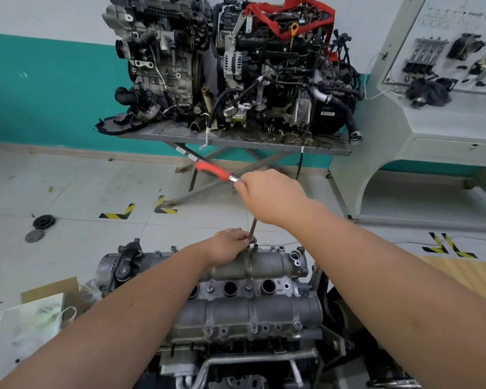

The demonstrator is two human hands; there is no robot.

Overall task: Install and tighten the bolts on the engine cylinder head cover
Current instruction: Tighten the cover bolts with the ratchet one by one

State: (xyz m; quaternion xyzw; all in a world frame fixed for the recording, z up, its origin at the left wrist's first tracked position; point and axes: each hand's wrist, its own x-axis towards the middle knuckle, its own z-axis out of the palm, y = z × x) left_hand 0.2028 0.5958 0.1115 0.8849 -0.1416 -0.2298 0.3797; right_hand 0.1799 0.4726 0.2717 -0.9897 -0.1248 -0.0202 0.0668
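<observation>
The right hand (267, 196) is gripping a red-handled ratchet (216, 170) above the cylinder head cover (253, 287) on the near engine. The left hand (227, 247) is pinching the ratchet's extension bar (253, 227) at the cover's far edge, where its tip is sitting on a bolt (249, 247).

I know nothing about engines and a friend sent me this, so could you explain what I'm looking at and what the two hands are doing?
The picture comes from a camera worn on a person's head, looking forward and down, so the two bare arms are that person's own. In front of them sits an engine, and the grey metal part on top is its cover, with round holes and small bolts along it. The right hand grips a ratchet with a red handle. A thin extension bar runs down from it to the cover's far edge, where the left hand pinches the bar's lower end. Behind, two more engines stand on a steel table, and a board with parts is at the right.
</observation>
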